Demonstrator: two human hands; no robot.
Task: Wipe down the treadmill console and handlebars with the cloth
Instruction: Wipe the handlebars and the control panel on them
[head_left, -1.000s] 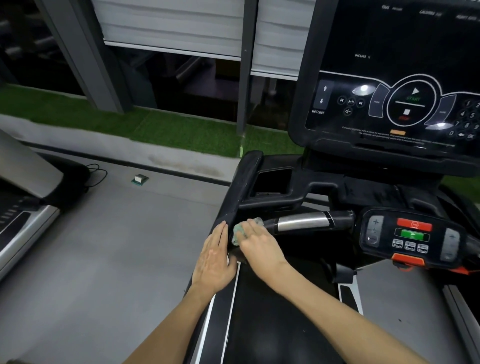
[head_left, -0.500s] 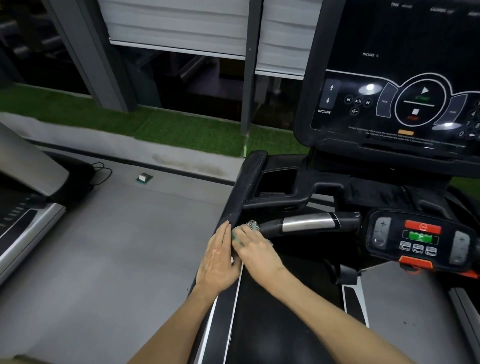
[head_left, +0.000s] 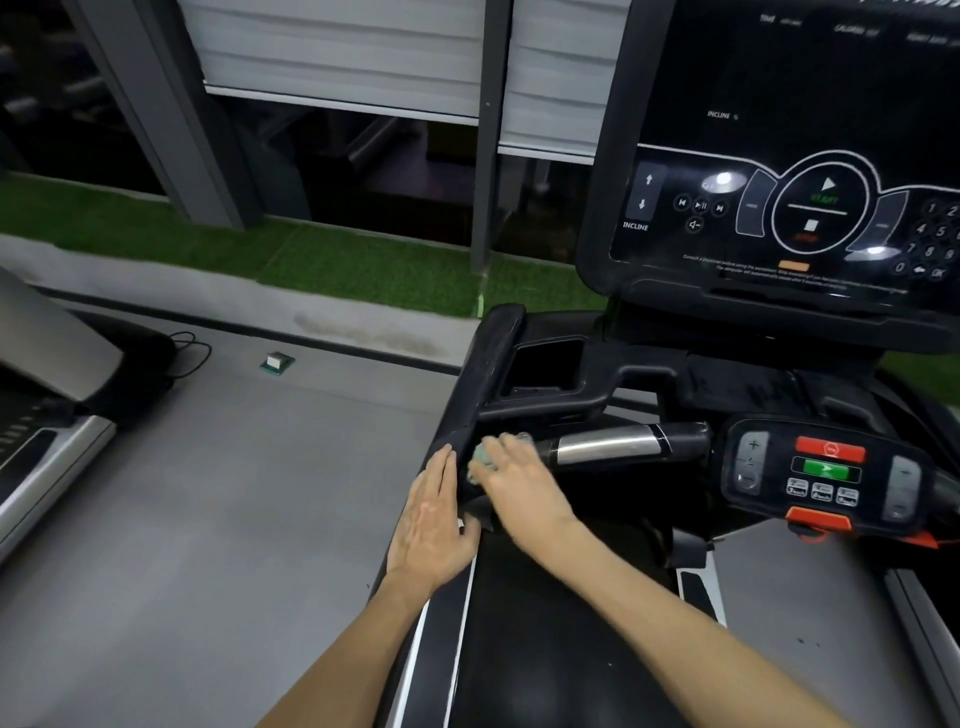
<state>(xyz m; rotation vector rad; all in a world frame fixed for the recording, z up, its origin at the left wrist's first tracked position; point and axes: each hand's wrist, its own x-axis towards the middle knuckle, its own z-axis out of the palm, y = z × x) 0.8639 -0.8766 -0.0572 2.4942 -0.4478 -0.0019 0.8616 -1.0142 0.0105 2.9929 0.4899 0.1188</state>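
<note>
Cloth (head_left: 484, 455): bunched under the right hand (head_left: 514, 483), whose blurred fingers curl over it; it has shifted in the last half-second from the side rail (head_left: 483, 374) back onto the handlebar (head_left: 602, 447) at its black inner end. Left hand (head_left: 434, 525): flat, fingers straight, unmoved on the rail's outer edge. Reading: short back-and-forth scrubbing at this joint, with the console (head_left: 779, 130) likely still to wipe.

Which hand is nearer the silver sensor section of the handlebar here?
Right. The right hand, cloth under its fingers, sits just left of the silver section on the same bar; the left hand lies flat on the side rail, farther left.
</note>
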